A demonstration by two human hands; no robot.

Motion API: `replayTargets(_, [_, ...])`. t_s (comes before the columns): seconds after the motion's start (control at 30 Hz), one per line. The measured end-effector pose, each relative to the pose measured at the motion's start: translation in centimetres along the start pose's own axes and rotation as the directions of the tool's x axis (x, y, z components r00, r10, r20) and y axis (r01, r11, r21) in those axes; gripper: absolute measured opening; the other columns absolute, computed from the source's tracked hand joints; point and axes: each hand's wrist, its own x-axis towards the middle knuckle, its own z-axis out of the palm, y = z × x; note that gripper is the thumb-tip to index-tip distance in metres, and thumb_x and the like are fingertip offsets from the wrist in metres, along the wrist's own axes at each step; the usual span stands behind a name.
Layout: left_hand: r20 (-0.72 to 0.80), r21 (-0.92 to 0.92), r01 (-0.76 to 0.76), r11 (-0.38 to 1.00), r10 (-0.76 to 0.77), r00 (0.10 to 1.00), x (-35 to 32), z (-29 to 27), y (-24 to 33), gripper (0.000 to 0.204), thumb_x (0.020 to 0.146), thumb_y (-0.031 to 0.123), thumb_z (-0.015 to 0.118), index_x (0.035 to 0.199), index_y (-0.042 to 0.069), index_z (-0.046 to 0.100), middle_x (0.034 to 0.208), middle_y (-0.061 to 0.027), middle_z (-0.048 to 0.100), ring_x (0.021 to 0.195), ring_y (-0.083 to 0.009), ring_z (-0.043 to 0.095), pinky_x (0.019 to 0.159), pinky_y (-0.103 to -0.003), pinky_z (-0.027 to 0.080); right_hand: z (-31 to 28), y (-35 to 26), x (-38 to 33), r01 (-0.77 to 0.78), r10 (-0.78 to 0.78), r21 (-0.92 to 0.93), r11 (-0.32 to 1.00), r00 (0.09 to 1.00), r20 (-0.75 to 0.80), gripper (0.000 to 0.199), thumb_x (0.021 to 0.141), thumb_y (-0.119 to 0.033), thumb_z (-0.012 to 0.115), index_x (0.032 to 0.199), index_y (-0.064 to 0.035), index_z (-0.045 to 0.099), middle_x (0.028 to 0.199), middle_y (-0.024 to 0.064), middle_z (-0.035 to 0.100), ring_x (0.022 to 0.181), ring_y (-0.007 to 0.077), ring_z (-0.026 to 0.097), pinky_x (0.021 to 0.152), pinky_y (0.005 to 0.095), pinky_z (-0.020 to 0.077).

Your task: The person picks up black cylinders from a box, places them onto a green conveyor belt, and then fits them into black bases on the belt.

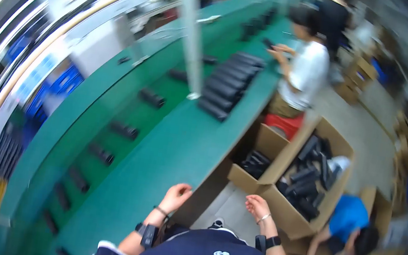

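Left hand (177, 193) loosely curled, empty, resting at the near edge of the long green desk (169, 148). Right hand (257, 206) half open with fingers bent, holding nothing, hovering off the desk edge above the floor, just beside the large open brown cardboard box (284, 210) filled with black oblong parts (306, 182). Dark bands on both wrists. Further along the desk, a stacked row of black oblong parts (230, 85); single black pieces (124, 130) spaced along the sunken green conveyor lane to the left. Beyond, a seated person in a white shirt (304, 71); lower right, a crouching person in a blue shirt (347, 217).
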Motion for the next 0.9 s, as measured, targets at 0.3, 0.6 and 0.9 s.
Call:
replayTargets(0.3, [-0.416, 0.0, 0.145, 0.989, -0.132, 0.9, -10.8, -5.8, -2.2, 0.029, 0.079, 0.022, 0.065, 0.099, 0.002, 0.061, 0.082, -0.0132, 0.064, 0.073, -0.0244, 0.062, 0.066, -0.035, 0.051, 15.0, 1.8, 3.3, -0.071, 0.275, -0.394, 0.916, 0.827, 0.491, 0.011, 0.09, -0.012, 0.054, 0.099, -0.0078, 0.06, 0.072, 0.004, 0.06, 0.06, 0.0124, 0.057, 0.051, 0.0246, 0.0452])
replayTargets(0.6, [-0.773, -0.273, 0.353, 0.895, -0.422, 0.474, -40.1, -16.6, -9.1, 0.03, 0.08, 0.024, 0.065, 0.101, 0.002, 0.063, 0.084, -0.0137, 0.066, 0.075, -0.0241, 0.065, 0.068, -0.034, 0.052, 38.1, 9.0, -5.9, 0.091, 0.492, -0.665, 0.741, 0.601, 0.63, 0.01, 0.089, -0.011, 0.055, 0.097, -0.0058, 0.058, 0.074, 0.0059, 0.059, 0.062, 0.013, 0.054, 0.055, 0.0242, 0.0428])
replayTargets(0.9, [-0.96, -0.132, 0.813, 0.568, 0.13, -0.247, -68.7, -32.7, -15.5, 0.034, 0.068, 0.018, 0.066, 0.097, 0.001, 0.063, 0.102, -0.0209, 0.062, 0.096, -0.0362, 0.057, 0.085, -0.042, 0.046, 56.6, 22.1, -19.7, 0.402, 0.619, -0.663, 0.631, 0.254, 0.743, 0.017, 0.09, -0.009, 0.054, 0.105, -0.004, 0.059, 0.085, 0.0046, 0.062, 0.074, 0.0106, 0.058, 0.066, 0.022, 0.0467])
